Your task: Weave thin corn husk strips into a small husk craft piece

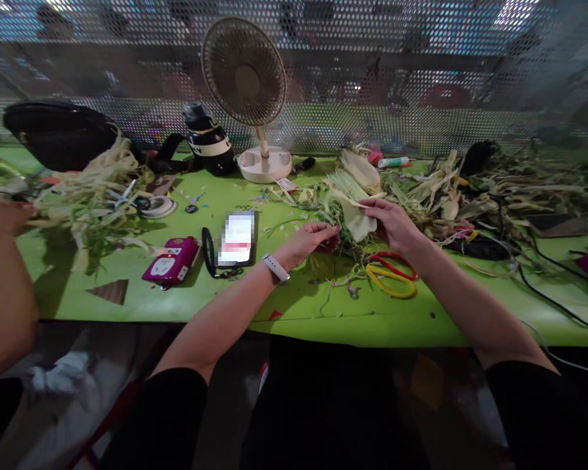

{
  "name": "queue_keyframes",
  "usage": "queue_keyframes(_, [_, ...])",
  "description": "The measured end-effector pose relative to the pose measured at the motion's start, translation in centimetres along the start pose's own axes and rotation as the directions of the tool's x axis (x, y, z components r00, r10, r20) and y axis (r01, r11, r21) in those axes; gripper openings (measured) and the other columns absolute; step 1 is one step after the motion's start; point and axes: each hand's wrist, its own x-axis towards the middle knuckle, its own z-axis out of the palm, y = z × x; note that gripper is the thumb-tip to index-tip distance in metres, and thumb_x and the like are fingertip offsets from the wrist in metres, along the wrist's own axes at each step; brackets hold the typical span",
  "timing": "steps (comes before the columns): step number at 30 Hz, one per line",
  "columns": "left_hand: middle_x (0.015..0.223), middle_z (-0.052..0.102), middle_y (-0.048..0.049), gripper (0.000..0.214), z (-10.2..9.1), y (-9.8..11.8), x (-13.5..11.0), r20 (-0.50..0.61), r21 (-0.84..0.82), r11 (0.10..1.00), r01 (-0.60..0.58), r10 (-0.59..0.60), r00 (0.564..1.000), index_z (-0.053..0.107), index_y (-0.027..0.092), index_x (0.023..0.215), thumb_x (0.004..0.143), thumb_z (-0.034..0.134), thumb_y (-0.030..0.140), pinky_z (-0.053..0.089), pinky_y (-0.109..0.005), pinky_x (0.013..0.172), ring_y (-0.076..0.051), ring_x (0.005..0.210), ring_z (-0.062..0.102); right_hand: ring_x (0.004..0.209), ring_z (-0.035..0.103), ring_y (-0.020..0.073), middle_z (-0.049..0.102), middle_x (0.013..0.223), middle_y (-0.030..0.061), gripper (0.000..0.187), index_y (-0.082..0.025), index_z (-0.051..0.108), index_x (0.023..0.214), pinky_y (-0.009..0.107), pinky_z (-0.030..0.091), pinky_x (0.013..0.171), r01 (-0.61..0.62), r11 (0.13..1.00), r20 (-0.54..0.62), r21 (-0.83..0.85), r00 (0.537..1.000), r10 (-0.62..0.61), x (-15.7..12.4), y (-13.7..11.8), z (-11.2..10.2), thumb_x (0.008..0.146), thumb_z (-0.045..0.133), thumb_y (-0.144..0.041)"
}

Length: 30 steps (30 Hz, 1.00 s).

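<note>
My right hand (389, 220) pinches the edge of a pale corn husk piece (361, 220), which hangs over a heap of green shreds. Left of it, my left hand (318, 236) has its fingers closed at the edge of the green shreds (334, 219); whatever lies between the fingertips is too small to make out. A larger pale husk (360, 171) rests behind both hands. Just below my right hand lie scissors with red and yellow handles (392, 285), their blades partly hidden by the shreds. A white band circles my left wrist.
A phone (236, 238) and a purple device (171, 261) lie to the left. Behind stand a fan (264, 163) and a black bottle (213, 147). Husk piles (100, 189) flank the workspace, with cables (543, 281) at right. Another person's arm (4, 281) reaches in from the left.
</note>
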Motion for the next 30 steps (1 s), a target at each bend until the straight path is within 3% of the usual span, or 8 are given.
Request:
queue_keyframes(9, [0.068,0.066,0.0001,0.031,0.4,0.0,-0.6,0.111,0.085,0.996,-0.008,-0.002,0.994,0.067,0.018,0.065,0.078,0.076,0.045,0.047,-0.027,0.069,-0.010,0.063,0.057,0.081,0.072,0.0171,0.073,0.089,0.0025,0.037,-0.023,0.065,0.116,0.026,0.055,0.061,0.232,0.970,-0.168,-0.074,0.956,-0.242,5.9,-2.0,-5.0,0.079,0.064,-0.025])
queue_keyframes(12, [0.068,0.067,-0.0002,0.032,0.4,-0.2,-0.5,0.129,0.076,0.997,-0.012,0.002,0.992,0.066,0.018,0.066,0.079,0.076,0.045,0.047,-0.026,0.069,-0.009,0.062,0.057,0.075,0.072,0.0183,0.074,0.088,0.0015,0.053,-0.025,0.062,0.128,0.029,0.055,0.063,0.221,0.957,-0.148,-0.188,0.957,-0.250,7.2,-1.8,-4.9,0.075,0.066,-0.018])
queue_keyframes(15, [0.068,0.066,-0.0001,0.032,0.4,-0.1,-0.4,0.137,0.070,0.997,-0.013,0.003,0.990,0.065,0.017,0.066,0.078,0.076,0.044,0.046,-0.026,0.068,-0.009,0.062,0.056,0.062,0.066,0.0173,0.072,0.075,0.0030,0.042,-0.017,0.070,0.117,0.030,0.051,0.059,0.180,0.895,-0.104,-0.408,0.965,-0.241,6.9,-1.6,-4.7,0.075,0.064,-0.015])
queue_keyframes(18, [0.068,0.066,0.0000,0.031,0.5,0.1,-0.5,0.123,0.076,0.997,-0.010,0.001,0.992,0.065,0.017,0.066,0.078,0.077,0.044,0.045,-0.025,0.067,-0.009,0.062,0.057,0.062,0.063,0.0178,0.069,0.068,0.0041,0.019,-0.015,0.076,0.087,0.032,0.048,0.064,0.211,0.647,0.020,-0.732,0.957,-0.289,5.1,-1.6,-4.9,0.076,0.062,-0.019])
queue_keyframes(22, [0.067,0.066,0.0001,0.031,0.5,0.2,-0.4,0.096,0.083,0.996,-0.016,0.008,0.995,0.065,0.019,0.064,0.076,0.078,0.044,0.046,-0.025,0.066,-0.009,0.062,0.057,0.083,0.065,0.0272,0.073,0.089,0.0100,0.014,-0.019,0.076,0.080,0.036,0.046,0.070,0.255,0.109,0.229,-0.961,0.950,-0.211,2.2,-1.6,-4.8,0.070,0.068,-0.023])
queue_keyframes(25, [0.066,0.066,0.0005,0.032,0.5,0.3,-0.3,0.092,0.076,0.997,-0.016,0.009,0.996,0.065,0.018,0.063,0.073,0.080,0.045,0.046,-0.025,0.066,-0.009,0.061,0.057,0.093,0.064,0.0322,0.072,0.099,0.0144,0.015,-0.018,0.075,0.082,0.038,0.046,0.073,0.225,-0.060,0.232,-0.972,0.956,-0.179,1.2,-1.4,-4.6,0.070,0.065,-0.018])
queue_keyframes(28, [0.065,0.065,0.0011,0.033,0.4,0.3,-0.3,0.089,0.077,0.997,-0.019,0.012,0.996,0.065,0.018,0.063,0.071,0.081,0.046,0.047,-0.025,0.066,-0.009,0.061,0.057,0.090,0.066,0.0302,0.072,0.091,0.0118,0.010,-0.018,0.071,0.076,0.037,0.046,0.075,0.191,0.099,0.163,-0.977,0.958,-0.238,1.3,-1.6,-4.7,0.072,0.062,-0.015])
queue_keyframes(30, [0.065,0.065,0.0015,0.033,0.2,0.3,-0.3,0.073,0.079,0.996,-0.026,0.020,0.997,0.064,0.017,0.063,0.072,0.080,0.045,0.047,-0.025,0.066,-0.009,0.061,0.057,0.082,0.066,0.0258,0.071,0.081,0.0078,0.004,-0.019,0.067,0.075,0.036,0.048,0.073,0.187,0.411,0.077,-0.892,0.960,-0.269,1.4,-2.0,-4.7,0.072,0.065,-0.016])
